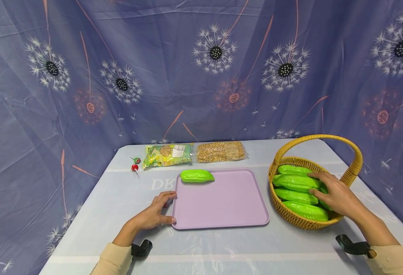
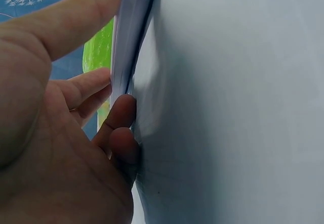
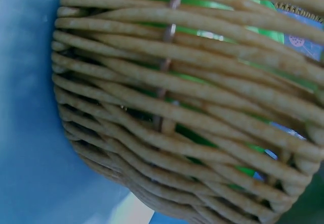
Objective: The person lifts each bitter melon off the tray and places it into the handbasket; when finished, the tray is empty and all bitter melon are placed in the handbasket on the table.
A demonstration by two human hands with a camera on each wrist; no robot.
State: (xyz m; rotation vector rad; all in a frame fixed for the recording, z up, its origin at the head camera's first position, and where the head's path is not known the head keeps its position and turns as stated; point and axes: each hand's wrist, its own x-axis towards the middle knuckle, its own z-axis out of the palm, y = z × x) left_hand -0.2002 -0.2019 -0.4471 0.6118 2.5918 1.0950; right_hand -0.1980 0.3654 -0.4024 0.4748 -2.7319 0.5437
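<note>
A pale purple tray (image 1: 220,200) lies on the table, with one glossy green bitter melon (image 1: 197,176) near its far left corner. At the tray's left edge, my left hand (image 1: 153,214) touches the rim with thumb and fingertips spread apart. The left wrist view shows these fingers (image 2: 93,85) against the tray's side. To the right stands a yellow woven basket (image 1: 273,202) holding several more bitter melons. My right hand (image 1: 335,193) reaches in under the handle, thumb and fingers around the right end of one bitter melon (image 1: 295,182). In the right wrist view, the basket wall (image 3: 177,97) hides this hand.
Behind the tray lie a green and yellow packet (image 1: 167,155) and a clear bag of tan beans or grains (image 1: 218,152). Two wrapped lollipops (image 1: 134,167) lie at the far left. The basket's tall handle (image 1: 325,136) arches above the right forearm. A blue dandelion-patterned curtain hangs behind.
</note>
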